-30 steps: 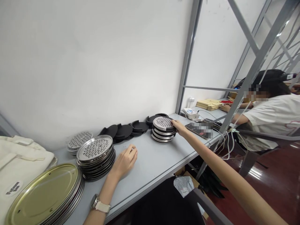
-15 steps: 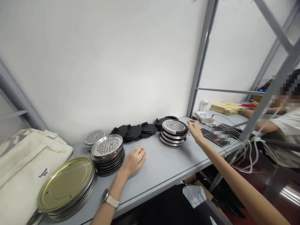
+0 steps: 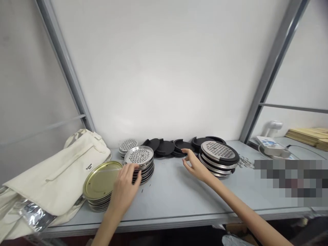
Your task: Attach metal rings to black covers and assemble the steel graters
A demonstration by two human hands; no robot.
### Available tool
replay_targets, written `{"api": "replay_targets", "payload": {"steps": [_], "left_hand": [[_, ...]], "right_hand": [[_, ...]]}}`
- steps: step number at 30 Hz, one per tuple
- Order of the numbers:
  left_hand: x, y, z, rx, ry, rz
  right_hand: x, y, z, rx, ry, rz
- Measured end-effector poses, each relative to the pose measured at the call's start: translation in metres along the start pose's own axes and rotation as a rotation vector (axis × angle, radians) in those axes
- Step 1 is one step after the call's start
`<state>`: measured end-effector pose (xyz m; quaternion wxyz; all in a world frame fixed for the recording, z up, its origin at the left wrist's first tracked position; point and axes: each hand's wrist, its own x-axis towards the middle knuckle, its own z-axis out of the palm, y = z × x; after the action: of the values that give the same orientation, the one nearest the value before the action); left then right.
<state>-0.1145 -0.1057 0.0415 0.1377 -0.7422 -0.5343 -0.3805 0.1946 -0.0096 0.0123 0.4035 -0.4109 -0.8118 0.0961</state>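
Note:
My left hand lies on the near side of a stack of perforated steel discs, fingers spread and touching the stack's edge. My right hand hovers open over the grey shelf, just left of a second stack of perforated discs with black rims. It holds nothing. Behind both stacks several black round rubber rings lie overlapping along the wall.
A stack of gold-coloured round lids sits left of my left hand, beside a cream cloth bag. A smaller perforated stack stands by the wall. At the right are a white power strip, yellow envelopes and a grey rack upright.
The view has swung left. My right hand left the black-rimmed stack and drew back towards the middle. My left hand moved from the bare shelf onto the near stack of perforated discs.

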Motion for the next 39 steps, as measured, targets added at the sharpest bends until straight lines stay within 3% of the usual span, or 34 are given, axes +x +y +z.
{"api": "replay_targets", "payload": {"steps": [4,8,13,23,27,39], "left_hand": [[-0.024,-0.05,-0.023,0.215,-0.049,-0.086],[-0.045,-0.076,-0.033,0.321,-0.098,-0.147],[-0.054,-0.076,-0.033,0.26,-0.136,-0.099],[-0.037,-0.069,-0.038,0.194,0.047,-0.073],[-0.036,-0.071,-0.033,0.2,0.03,-0.065],[-0.039,-0.076,-0.035,0.1,-0.068,-0.238]], "right_hand": [[0.016,0.017,0.039,0.033,-0.05,0.019],[0.011,0.021,0.051,-0.069,-0.134,-0.005],[-0.001,0.019,0.042,-0.066,-0.121,0.005],[-0.001,0.028,0.05,-0.033,-0.092,0.016],[-0.001,0.031,0.05,-0.006,-0.075,0.029],[0.0,0.037,0.052,0.034,-0.069,0.043]]}}
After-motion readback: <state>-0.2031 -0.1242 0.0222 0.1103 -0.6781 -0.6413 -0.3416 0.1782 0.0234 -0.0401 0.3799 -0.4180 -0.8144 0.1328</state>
